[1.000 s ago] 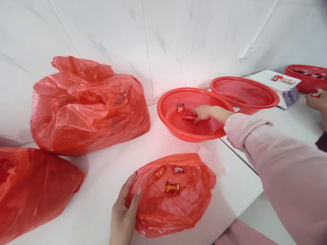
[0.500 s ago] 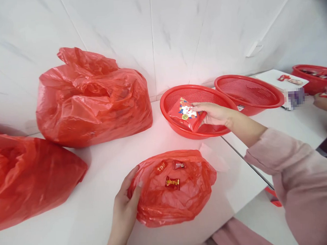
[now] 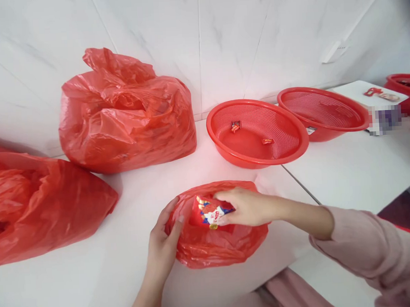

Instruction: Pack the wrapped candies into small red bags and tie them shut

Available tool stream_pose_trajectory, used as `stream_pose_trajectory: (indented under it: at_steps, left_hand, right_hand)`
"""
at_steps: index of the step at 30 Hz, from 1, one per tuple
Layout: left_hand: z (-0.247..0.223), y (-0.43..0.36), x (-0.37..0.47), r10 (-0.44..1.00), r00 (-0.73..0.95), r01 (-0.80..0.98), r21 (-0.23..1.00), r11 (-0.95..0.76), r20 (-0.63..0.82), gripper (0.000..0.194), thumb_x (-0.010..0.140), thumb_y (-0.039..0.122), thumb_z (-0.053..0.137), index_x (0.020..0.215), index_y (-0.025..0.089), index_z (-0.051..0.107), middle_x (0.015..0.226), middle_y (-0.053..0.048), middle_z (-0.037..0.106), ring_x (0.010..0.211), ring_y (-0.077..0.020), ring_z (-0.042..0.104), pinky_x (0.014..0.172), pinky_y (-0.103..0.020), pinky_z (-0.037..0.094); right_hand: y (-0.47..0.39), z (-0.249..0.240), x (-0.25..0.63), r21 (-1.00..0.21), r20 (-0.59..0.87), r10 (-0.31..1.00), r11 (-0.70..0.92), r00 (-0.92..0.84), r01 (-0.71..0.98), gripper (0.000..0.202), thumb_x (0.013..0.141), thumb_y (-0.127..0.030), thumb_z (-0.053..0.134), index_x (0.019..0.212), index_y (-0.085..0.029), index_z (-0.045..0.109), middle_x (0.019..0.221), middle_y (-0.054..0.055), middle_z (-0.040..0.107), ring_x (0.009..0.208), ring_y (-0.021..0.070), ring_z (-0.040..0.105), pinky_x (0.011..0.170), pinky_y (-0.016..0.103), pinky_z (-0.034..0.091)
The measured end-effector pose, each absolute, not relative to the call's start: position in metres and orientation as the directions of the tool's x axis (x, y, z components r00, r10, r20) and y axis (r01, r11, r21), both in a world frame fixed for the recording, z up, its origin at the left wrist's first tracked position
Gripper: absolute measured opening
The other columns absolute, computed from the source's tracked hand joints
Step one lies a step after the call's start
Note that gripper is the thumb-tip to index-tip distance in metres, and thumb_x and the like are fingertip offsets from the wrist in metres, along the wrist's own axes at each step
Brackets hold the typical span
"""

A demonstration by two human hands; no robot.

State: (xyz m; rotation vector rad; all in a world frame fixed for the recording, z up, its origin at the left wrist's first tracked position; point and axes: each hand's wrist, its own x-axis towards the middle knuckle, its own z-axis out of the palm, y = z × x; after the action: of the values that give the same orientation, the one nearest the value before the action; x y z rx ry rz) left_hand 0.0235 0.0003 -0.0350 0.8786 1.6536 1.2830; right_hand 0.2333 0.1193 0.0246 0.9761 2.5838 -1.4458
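Near the lower middle of the frame, holding the left edge of an opened red bag with the left hand, keeping that grip closed on thin film; at the mouth of the same bag, pinching a patterned red packet between thumb and fingers of the right hand, clasped rather than let go; beneath, white desk.

Right of centre and higher up, a mesh basket with small wrapped sweets inside; farther right, a second basket; toward the left side, a bulky red bag and a slumped red bag, close together.

Likely to snag on the soft rim if pushed in at a slant, from flimsy film and stiffer packet corners; liable to slide or crumple sideways under a rightward tug, for want of any visible hold on the right edge; possible to lose the opening altogether by loosening on the left.
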Motion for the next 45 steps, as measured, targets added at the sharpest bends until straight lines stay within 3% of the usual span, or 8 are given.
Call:
stream_pose_trajectory:
  at_steps: [6, 11, 15, 17, 23, 31, 37, 45]
  left_hand:
    - [-0.037, -0.002, 0.019, 0.92, -0.355, 0.058, 0.978, 0.202, -0.169, 0.054, 0.083, 0.042, 0.064, 0.135, 0.026, 0.056, 0.142, -0.006, 0.057, 0.128, -0.0299, 0.054, 0.112, -0.045, 0.037]
    - [-0.043, -0.003, 0.017, 0.942, -0.335, 0.252, 0.964, 0.084, 0.006, 0.05, 0.088, 0.037, 0.058, 0.136, 0.023, 0.055, 0.143, -0.007, 0.055, 0.133, -0.0284, 0.049, 0.115, -0.044, 0.035]
    - [-0.04, -0.005, 0.022, 0.918, -0.327, 0.522, 0.853, -0.024, 0.226, 0.045, 0.09, 0.03, 0.053, 0.135, 0.023, 0.055, 0.143, -0.006, 0.054, 0.134, -0.0252, 0.048, 0.115, -0.041, 0.035]
    - [-0.039, -0.006, 0.023, 0.916, -0.314, 0.542, 0.839, -0.042, 0.249, 0.045, 0.091, 0.029, 0.052, 0.135, 0.024, 0.055, 0.144, -0.006, 0.054, 0.134, -0.0244, 0.049, 0.115, -0.04, 0.036]
    - [-0.042, -0.005, 0.019, 0.917, -0.361, 0.459, 0.889, 0.016, 0.17, 0.047, 0.089, 0.034, 0.055, 0.135, 0.027, 0.055, 0.143, -0.004, 0.054, 0.134, -0.026, 0.048, 0.116, -0.04, 0.035]
    - [-0.037, -0.004, 0.025, 0.919, -0.375, 0.426, 0.903, 0.051, 0.125, 0.047, 0.089, 0.038, 0.055, 0.134, 0.026, 0.055, 0.143, -0.004, 0.055, 0.134, -0.0261, 0.048, 0.115, -0.04, 0.036]
    - [-0.039, -0.003, 0.024, 0.92, -0.369, 0.418, 0.908, 0.041, 0.128, 0.046, 0.089, 0.036, 0.055, 0.134, 0.026, 0.056, 0.142, -0.004, 0.055, 0.134, -0.0264, 0.048, 0.115, -0.04, 0.037]
    - [-0.04, -0.002, 0.025, 0.92, -0.373, 0.406, 0.913, 0.042, 0.123, 0.045, 0.09, 0.037, 0.054, 0.134, 0.027, 0.056, 0.142, -0.003, 0.055, 0.133, -0.026, 0.049, 0.115, -0.039, 0.036]
  right_hand:
    - [0.112, 0.012, 0.22, -0.666, -0.246, 0.604, 0.463, -0.758, 0.585, 0.063, 0.082, -0.049, 0.065, 0.14, -0.032, 0.048, 0.138, 0.006, 0.058, 0.122, 0.0323, 0.056, 0.098, 0.046, 0.046]
    - [0.148, 0.068, 0.247, -0.735, -0.067, 0.647, 0.482, -0.759, 0.476, 0.039, 0.088, -0.047, 0.06, 0.119, -0.025, 0.066, 0.114, 0.005, 0.071, 0.103, 0.0229, 0.067, 0.088, 0.036, 0.053]
    - [0.23, 0.084, 0.288, -0.488, 0.057, 0.866, 0.458, -0.497, 0.743, 0.036, 0.09, -0.043, 0.058, 0.12, -0.025, 0.064, 0.12, 0.005, 0.068, 0.11, 0.0243, 0.064, 0.093, 0.035, 0.05]
    - [0.269, 0.073, 0.311, -0.234, -0.111, 0.933, 0.31, -0.342, 0.921, 0.045, 0.088, -0.036, 0.061, 0.131, -0.023, 0.057, 0.129, 0.008, 0.064, 0.114, 0.028, 0.061, 0.096, 0.038, 0.048]
    - [0.313, 0.022, 0.355, -0.113, -0.403, 0.868, 0.268, -0.29, 0.957, 0.056, 0.078, -0.014, 0.067, 0.133, -0.013, 0.058, 0.135, 0.021, 0.057, 0.118, 0.0337, 0.058, 0.095, 0.043, 0.047]
    - [0.303, 0.033, 0.345, -0.289, -0.466, 0.792, 0.285, -0.395, 0.914, 0.031, 0.078, -0.022, 0.066, 0.109, -0.021, 0.068, 0.109, 0.009, 0.07, 0.1, 0.0266, 0.066, 0.087, 0.037, 0.052]
    - [0.249, 0.061, 0.321, -0.908, -0.187, 0.706, 0.14, -0.683, 0.394, 0.046, 0.081, -0.027, 0.065, 0.126, -0.021, 0.056, 0.118, 0.007, 0.064, 0.097, 0.0153, 0.063, 0.086, 0.031, 0.053]
    - [0.2, 0.076, 0.301, -0.979, -0.119, 0.574, 0.069, -0.81, 0.193, 0.03, 0.082, -0.023, 0.07, 0.111, -0.018, 0.063, 0.099, 0.004, 0.068, 0.083, 0.0106, 0.065, 0.078, 0.025, 0.052]
